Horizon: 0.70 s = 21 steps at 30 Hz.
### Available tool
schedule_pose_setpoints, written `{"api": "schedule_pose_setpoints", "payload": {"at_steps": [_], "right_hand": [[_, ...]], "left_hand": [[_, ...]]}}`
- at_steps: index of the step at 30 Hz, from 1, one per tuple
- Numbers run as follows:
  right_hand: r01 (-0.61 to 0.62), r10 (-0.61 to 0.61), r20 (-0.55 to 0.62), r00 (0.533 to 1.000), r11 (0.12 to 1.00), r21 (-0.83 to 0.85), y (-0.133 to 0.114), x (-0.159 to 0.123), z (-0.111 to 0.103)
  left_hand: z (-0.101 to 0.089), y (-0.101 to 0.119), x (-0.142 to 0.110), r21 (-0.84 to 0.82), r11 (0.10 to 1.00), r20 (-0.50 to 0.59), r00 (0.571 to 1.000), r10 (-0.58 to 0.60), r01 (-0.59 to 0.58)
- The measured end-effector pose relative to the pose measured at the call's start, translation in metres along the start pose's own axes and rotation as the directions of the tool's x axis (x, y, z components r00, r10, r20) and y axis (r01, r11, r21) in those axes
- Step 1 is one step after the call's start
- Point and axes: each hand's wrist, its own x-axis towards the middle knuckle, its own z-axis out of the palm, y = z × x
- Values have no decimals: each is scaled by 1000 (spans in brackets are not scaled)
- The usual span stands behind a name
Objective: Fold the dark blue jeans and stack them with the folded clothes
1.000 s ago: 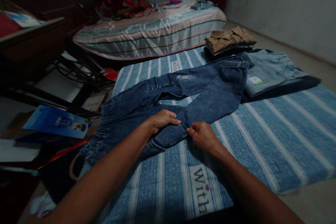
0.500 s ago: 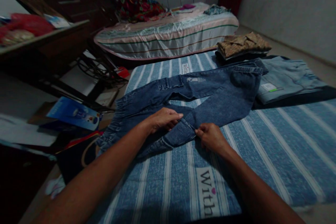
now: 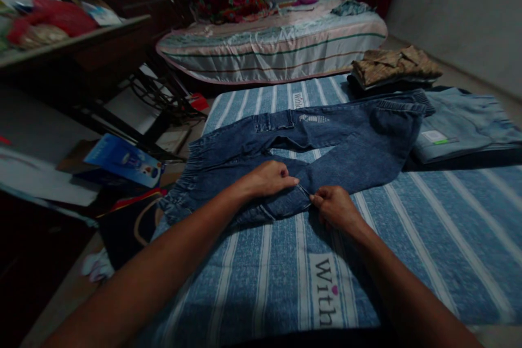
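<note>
A pair of dark blue jeans (image 3: 350, 157) lies spread across the striped bed cover, its elastic waistband to the left and its cuffs to the far right. My left hand (image 3: 274, 178) rests on the nearer leg, fingers curled and thumb against the top edge of a side pocket (image 3: 285, 205). Just to its right, my right hand (image 3: 336, 207) pinches the corner of that same pocket edge between thumb and forefinger. The other leg shows a matching cargo pocket (image 3: 274, 120) and a pale print.
Folded light-blue jeans (image 3: 468, 119) lie on dark cloth at right, with a folded brown patterned garment (image 3: 395, 65) behind them. The blue striped cover (image 3: 428, 239) lies beneath. A sewing-machine table (image 3: 122, 27) and a blue box (image 3: 124, 160) stand left; another bed (image 3: 277, 54) is behind.
The view has shifted slightly, moving the scene rightward. My left hand has slid a little closer to my right hand along the pocket edge, its fingers more curled. The right hand keeps its pinch.
</note>
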Motion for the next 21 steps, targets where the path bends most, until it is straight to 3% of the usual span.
{"api": "schedule_pose_setpoints", "payload": {"at_steps": [4, 6, 12, 17, 21], "right_hand": [[21, -20, 6, 1000, 998, -57, 2, 3, 0], [37, -37, -6, 999, 994, -101, 1, 3, 0], [54, -108, -124, 986, 925, -375, -9, -4, -3], [42, -250, -221, 943, 746, -664, -16, -14, 1], [136, -451, -188, 873, 594, -793, -14, -17, 9]], "left_hand": [[-9, -12, -41, 89, 994, 51, 997, 61, -65], [-8, -23, -48, 88, 994, 55, 997, 56, -61], [1, -48, -20, 44, 996, -18, 997, 79, -78], [2, -54, -7, 133, 979, -16, 987, 160, -156], [4, -60, -4, 97, 978, -45, 981, 190, -185]]}}
